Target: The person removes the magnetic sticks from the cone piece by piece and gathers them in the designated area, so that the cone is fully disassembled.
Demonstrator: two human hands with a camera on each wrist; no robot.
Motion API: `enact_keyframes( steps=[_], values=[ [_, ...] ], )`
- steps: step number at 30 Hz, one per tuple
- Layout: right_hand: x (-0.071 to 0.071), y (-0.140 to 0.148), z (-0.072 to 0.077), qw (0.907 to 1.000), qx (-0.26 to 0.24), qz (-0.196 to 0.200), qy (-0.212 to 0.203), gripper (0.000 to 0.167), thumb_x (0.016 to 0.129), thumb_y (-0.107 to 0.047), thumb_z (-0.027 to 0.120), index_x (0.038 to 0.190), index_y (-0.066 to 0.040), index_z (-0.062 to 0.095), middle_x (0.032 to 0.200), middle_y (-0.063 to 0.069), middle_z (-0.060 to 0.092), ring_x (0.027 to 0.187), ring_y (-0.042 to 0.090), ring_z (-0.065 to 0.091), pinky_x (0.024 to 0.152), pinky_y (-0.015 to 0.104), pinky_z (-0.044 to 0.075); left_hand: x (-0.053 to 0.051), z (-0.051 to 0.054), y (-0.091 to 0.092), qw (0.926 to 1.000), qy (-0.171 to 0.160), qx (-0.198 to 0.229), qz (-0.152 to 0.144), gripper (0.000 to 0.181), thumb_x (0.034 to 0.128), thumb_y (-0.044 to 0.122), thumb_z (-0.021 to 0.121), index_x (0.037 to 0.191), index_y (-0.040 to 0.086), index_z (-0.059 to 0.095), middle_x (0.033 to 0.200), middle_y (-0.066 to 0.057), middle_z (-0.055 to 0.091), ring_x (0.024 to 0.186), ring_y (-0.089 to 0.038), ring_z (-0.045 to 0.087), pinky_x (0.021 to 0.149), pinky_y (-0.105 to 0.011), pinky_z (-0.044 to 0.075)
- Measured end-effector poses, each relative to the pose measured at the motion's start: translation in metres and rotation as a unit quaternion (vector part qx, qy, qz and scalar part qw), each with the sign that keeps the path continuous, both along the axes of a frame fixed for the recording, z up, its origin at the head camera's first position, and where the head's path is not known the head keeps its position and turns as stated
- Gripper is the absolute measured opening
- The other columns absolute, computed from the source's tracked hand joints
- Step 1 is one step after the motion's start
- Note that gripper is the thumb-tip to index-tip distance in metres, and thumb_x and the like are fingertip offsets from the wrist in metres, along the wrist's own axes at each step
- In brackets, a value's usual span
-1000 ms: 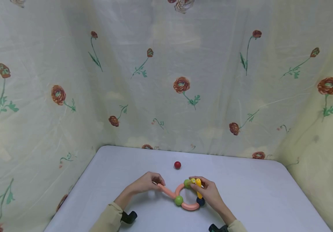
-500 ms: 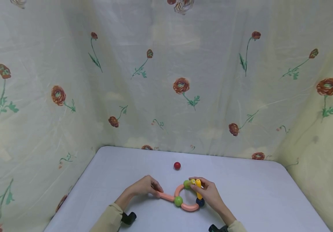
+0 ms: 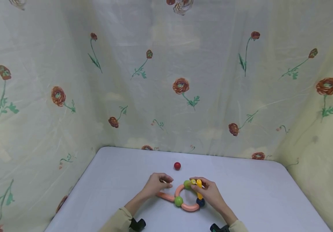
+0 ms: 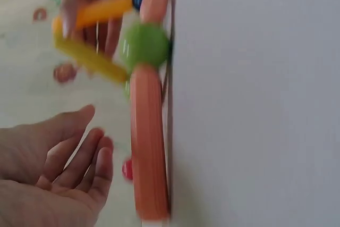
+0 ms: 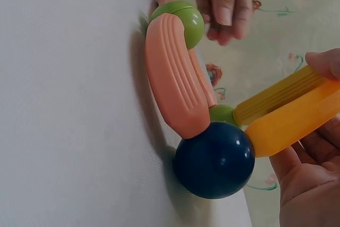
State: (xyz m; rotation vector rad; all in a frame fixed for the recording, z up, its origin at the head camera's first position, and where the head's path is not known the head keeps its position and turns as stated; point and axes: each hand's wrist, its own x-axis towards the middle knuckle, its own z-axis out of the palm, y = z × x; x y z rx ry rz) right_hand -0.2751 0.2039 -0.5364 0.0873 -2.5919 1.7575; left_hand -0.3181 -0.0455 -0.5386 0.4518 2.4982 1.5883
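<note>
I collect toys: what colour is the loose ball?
The loose ball is red, clearest in the head view.

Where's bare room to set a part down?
Bare: the white table right of the right hand, left of the left hand, and either side of the red ball. Crowded: between the hands, with salmon pieces, green balls, dark blue ball and yellow sticks.

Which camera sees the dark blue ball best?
The right wrist camera: the dark blue ball looks biggest there, right up front. The head camera shows it small; the left wrist camera catches only a blurry bit beside a pink curved stick.
</note>
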Motion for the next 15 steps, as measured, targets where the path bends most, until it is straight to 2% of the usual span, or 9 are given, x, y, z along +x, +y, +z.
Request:
enact_keyframes(
  steps=[3, 7, 11, 15],
  values=[
    [0.000, 0.003, 0.002, 0.9999, -0.007, 0.005, 0.006, 0.033, 0.086, -0.029, 0.073, 0.117, -0.018, 0.067, 0.120, 0.001, 0.065, 0.115, 0.020, 0.056, 0.098, 0.038, 0.049, 0.006, 0.001, 0.027, 0.9985, 0.006, 0.053, -0.010, 0.029, 0.0804, 0.009, 0.077, 0.108, 0.007, 0.070, 0.103, -0.007, 0.071, 0.090, -0.015, 0.065, 0.077, -0.025, 0.054],
    [0.001, 0.006, 0.004, 0.9997, -0.019, 0.011, 0.012, 0.036, 0.087, -0.027, 0.072, 0.120, -0.013, 0.064, 0.123, 0.004, 0.064, 0.119, 0.023, 0.056, 0.102, 0.042, 0.047, 0.012, 0.003, 0.053, 0.9950, 0.018, 0.094, -0.029, 0.036, 0.0792, 0.010, 0.078, 0.114, 0.010, 0.068, 0.112, -0.009, 0.069, 0.099, -0.020, 0.065, 0.081, -0.021, 0.053],
    [0.001, 0.008, 0.004, 0.9996, -0.023, 0.010, 0.008, 0.041, 0.086, -0.030, 0.073, 0.121, -0.011, 0.061, 0.123, 0.005, 0.062, 0.119, 0.023, 0.056, 0.100, 0.040, 0.048, 0.012, 0.004, 0.066, 0.9918, 0.030, 0.116, -0.046, 0.038, 0.0786, 0.008, 0.078, 0.115, 0.012, 0.067, 0.114, -0.007, 0.068, 0.106, -0.022, 0.062, 0.083, -0.021, 0.051],
    [0.000, 0.013, 0.003, 0.9999, -0.015, 0.002, 0.006, 0.035, 0.087, -0.026, 0.072, 0.116, -0.010, 0.060, 0.118, 0.005, 0.062, 0.114, 0.021, 0.056, 0.098, 0.037, 0.049, 0.011, 0.003, 0.070, 0.9919, 0.021, 0.113, -0.054, 0.031, 0.0801, 0.012, 0.077, 0.109, 0.019, 0.069, 0.108, 0.005, 0.069, 0.105, -0.020, 0.062, 0.084, -0.021, 0.051]
  ],
)
